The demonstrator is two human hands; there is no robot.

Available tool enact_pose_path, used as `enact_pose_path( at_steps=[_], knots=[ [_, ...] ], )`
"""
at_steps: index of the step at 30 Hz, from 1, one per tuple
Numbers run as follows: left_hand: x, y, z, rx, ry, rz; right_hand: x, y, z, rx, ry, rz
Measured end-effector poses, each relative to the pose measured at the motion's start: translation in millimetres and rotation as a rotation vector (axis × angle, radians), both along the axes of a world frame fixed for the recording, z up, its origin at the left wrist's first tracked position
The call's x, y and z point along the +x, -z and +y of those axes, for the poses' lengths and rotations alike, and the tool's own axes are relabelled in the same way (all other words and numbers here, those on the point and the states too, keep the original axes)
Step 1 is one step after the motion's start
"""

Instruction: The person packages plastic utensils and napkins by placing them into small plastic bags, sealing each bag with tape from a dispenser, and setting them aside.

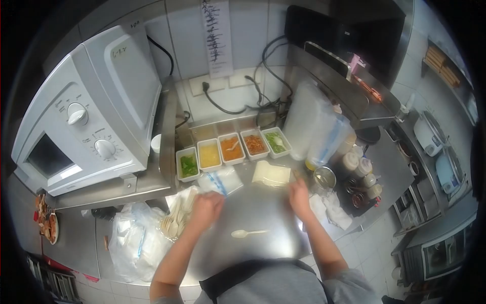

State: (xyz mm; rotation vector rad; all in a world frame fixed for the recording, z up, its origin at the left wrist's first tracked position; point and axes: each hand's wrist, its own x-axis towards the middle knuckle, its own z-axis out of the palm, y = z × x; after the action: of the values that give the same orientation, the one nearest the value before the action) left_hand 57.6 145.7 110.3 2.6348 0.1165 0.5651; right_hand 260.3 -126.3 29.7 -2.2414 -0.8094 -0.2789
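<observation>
From the head cam, the edges go black in a round lens border, and the bottom cuts me off at my grey shirt (263,290), so the tops of my arms are mostly lost. The writing on the paper strip (217,38) on the wall is too small to read, and I can't make out everything stuffed in the plastic bag (132,243) off to my left. Both forearms reach forward from my body over the steel counter (223,256), hands apart with a bare stretch of metal between them. My left hand (208,206) is back-up with the fingers curled in close, just beside the forks (178,219) and near a flat plastic packet (221,181). Its fingertips are tucked out of sight, so I can't tell if there's anything in there. My right hand (298,196) points forward, fingers bunched pretty narrow at the right edge of the pale packet (272,174). They're blurry, so no clue whether I'm touching it or just next to it, or pinching something small. That pale packet lies flat in front of the row of five white tubs (234,163), and a pale spoon (250,233) lies by itself nearer my body, between my forearms. To the right of my right hand there's a metal cup (324,178), a crumpled white cloth (330,210) and some squeeze bottles (350,162) packed close together.
</observation>
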Motion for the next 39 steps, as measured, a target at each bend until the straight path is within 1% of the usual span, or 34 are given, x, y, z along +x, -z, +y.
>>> enact_pose_path(
  at_steps=[1, 2, 4, 5, 7, 8, 10, 11, 14, 16, 17, 19, 20, 22, 23, 25, 26, 28, 29, 31, 32, 33, 34, 35, 37, 38, 39],
  knots=[
    [-1.2, 5.9, -11.3, -0.044, 0.073, -0.02, 14.2, 2.3, -2.5, -0.048, 0.14, -0.07],
    [-4.2, 10.2, -22.0, -0.045, 0.078, -0.025, 27.3, 4.6, -2.4, -0.049, 0.145, -0.076],
    [-15.9, 15.8, -40.0, -0.03, 0.186, -0.046, 45.1, 8.1, -0.6, -0.289, 0.071, -0.016],
    [-21.9, 23.3, -43.3, -0.031, 0.184, -0.05, 47.5, 6.8, -0.7, -0.29, 0.069, -0.02],
    [-31.6, 33.4, -47.0, -0.185, 0.215, 0.007, 44.0, -6.3, 3.7, -0.275, -0.053, -0.145],
    [-36.9, 37.7, -45.8, -0.188, 0.203, 0.006, 43.8, -9.9, 5.4, -0.277, -0.064, -0.146],
    [-48.8, 36.7, -45.0, -0.282, 0.15, 0.029, 45.2, -12.7, 4.4, -0.407, -0.025, -0.055],
    [-52.8, 38.9, -44.5, -0.287, 0.141, 0.031, 46.9, -12.4, 5.3, -0.411, -0.034, -0.054],
    [-58.4, 50.6, -45.0, -0.277, 0.106, 0.056, 53.6, -7.9, 8.5, -0.429, -0.099, -0.09],
    [-56.4, 60.3, -48.1, -0.241, 0.093, 0.083, 57.9, -4.0, 12.6, -0.64, -0.087, -0.181],
    [-56.0, 64.7, -49.4, -0.238, 0.092, 0.079, 58.3, -1.9, 12.0, -0.637, -0.087, -0.185],
    [-54.4, 71.3, -53.7, -0.243, 0.14, 0.134, 55.5, -1.5, 8.2, -0.487, -0.129, -0.121],
    [-53.5, 74.7, -55.1, -0.243, 0.141, 0.13, 54.3, -0.8, 6.7, -0.487, -0.127, -0.125],
    [-52.9, 78.9, -58.7, -0.258, 0.11, 0.175, 47.7, -3.6, 4.4, -0.408, -0.159, -0.168],
    [-52.3, 85.5, -58.8, -0.261, 0.112, 0.176, 48.0, -4.3, 3.1, -0.41, -0.158, -0.166],
    [-49.7, 92.8, -57.1, -0.259, 0.17, 0.217, 52.1, -3.8, 3.2, -0.503, -0.167, 0.002],
    [-50.4, 96.1, -57.3, -0.258, 0.17, 0.217, 52.9, -3.4, 2.9, -0.502, -0.166, 0.002],
    [-50.4, 86.8, -59.8, -0.312, 0.124, 0.289, 59.4, -1.0, 1.3, -0.508, -0.173, 0.014],
    [-51.7, 85.7, -59.6, -0.311, 0.123, 0.285, 64.4, -1.0, 0.0, -0.507, -0.173, 0.011],
    [-57.1, 87.5, -60.1, -0.57, 0.028, 0.259, 74.5, -1.8, -5.0, -0.325, -0.253, 0.162],
    [-58.6, 95.1, -57.2, -0.572, 0.025, 0.257, 78.4, -1.8, -10.0, -0.328, -0.256, 0.161],
    [-59.2, 107.1, -52.2, -0.756, 0.003, 0.273, 77.7, -8.7, -15.0, -0.146, -0.24, 0.167],
    [-60.4, 109.1, -50.5, -0.941, -0.02, 0.288, 76.1, -15.5, -19.0, 0.035, -0.224, 0.173],
    [-62.2, 111.4, -50.4, -0.944, -0.024, 0.287, 74.6, -21.7, -21.5, 0.032, -0.228, 0.175],
    [-61.5, 98.4, -51.9, -1.26, -0.036, 0.273, 67.8, -40.0, -26.2, 0.301, -0.041, 0.446],
    [-59.6, 96.5, -51.8, -1.264, -0.038, 0.275, 61.3, -49.7, -27.6, 0.371, -0.033, 0.378],
    [-58.2, 94.8, -51.6, -1.342, -0.031, 0.313, 48.7, -69.0, -27.3, 0.366, -0.032, 0.382]
  ],
)
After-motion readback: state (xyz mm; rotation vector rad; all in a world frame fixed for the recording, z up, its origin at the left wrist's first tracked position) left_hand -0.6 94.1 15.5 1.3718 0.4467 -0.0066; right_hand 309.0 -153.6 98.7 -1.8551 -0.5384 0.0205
